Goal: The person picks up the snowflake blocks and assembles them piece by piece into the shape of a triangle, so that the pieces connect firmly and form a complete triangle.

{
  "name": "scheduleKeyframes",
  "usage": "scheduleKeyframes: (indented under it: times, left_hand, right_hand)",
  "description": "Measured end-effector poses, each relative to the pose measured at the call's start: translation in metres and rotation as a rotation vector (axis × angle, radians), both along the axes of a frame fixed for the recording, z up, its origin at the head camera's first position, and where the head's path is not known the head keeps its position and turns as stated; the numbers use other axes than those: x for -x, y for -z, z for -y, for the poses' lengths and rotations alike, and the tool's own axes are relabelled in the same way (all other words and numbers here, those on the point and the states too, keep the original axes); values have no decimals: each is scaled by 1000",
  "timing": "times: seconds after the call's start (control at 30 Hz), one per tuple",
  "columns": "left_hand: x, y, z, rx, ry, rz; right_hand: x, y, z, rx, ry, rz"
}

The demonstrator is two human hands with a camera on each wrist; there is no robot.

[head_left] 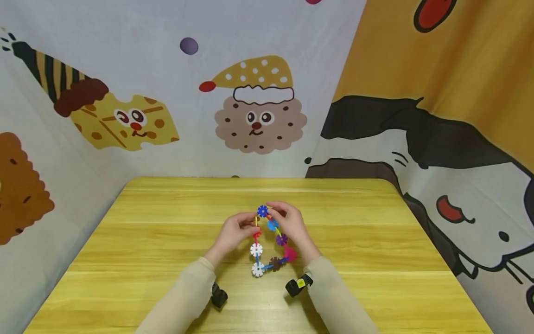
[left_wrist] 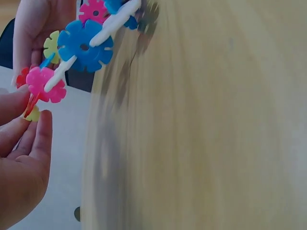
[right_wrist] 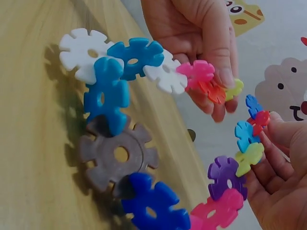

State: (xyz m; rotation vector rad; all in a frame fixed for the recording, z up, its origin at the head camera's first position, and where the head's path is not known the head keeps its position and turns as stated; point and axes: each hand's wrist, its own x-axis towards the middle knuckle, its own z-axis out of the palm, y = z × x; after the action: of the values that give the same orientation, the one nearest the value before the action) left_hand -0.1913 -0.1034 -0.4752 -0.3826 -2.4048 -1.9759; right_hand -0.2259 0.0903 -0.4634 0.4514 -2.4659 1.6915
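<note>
A chain of interlocked plastic snowflake discs (head_left: 256, 250) hangs in a loop between both hands, in white, blue, brown, pink, purple, yellow and red. My left hand (head_left: 238, 230) pinches one end, at a red disc (right_wrist: 212, 92) and a yellow disc (right_wrist: 233, 89). With thumb and fingers, my right hand (head_left: 289, 222) grips the other end by a small red disc (right_wrist: 261, 119); a dark blue disc (head_left: 262, 211) tips that end. In the right wrist view a gap shows between the two ends. The brown disc (right_wrist: 120, 153) and white discs hang lowest, close over the table.
The wooden table (head_left: 167, 250) spreads around the hands. Black wrist cameras (head_left: 298, 285) sit at both sleeves. Behind the table hangs a cartoon-printed cloth (head_left: 158, 55), with an orange area at the right.
</note>
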Motion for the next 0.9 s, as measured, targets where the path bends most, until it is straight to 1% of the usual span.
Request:
scheduleKeyframes:
  times: [0.1, 0.17, 0.3, 0.4, 0.6, 0.8, 0.9]
  left_hand:
    - [0, 1, -4, -30, -9, 0]
    - [0, 2, -6, -45, -2, -5]
    - [0, 4, -9, -41, 1, -27]
    - [0, 3, -12, -41, -5, -22]
    - [-1, 3, -16, -69, -3, 12]
    - [0, 6, -20, -73, -14, -1]
    - [0, 6, -22, -89, -25, 10]
  right_hand:
    - [2, -2, 3, 0, -19, 30]
    - [4, -1, 4, -1, -27, 38]
    - [5, -2, 6, 9, -35, 44]
    - [4, -2, 7, 13, -25, 49]
    - [4, -1, 8, 12, -4, 49]
    - [5, -1, 7, 17, -11, 46]
    - [4, -1, 7, 20, -14, 44]
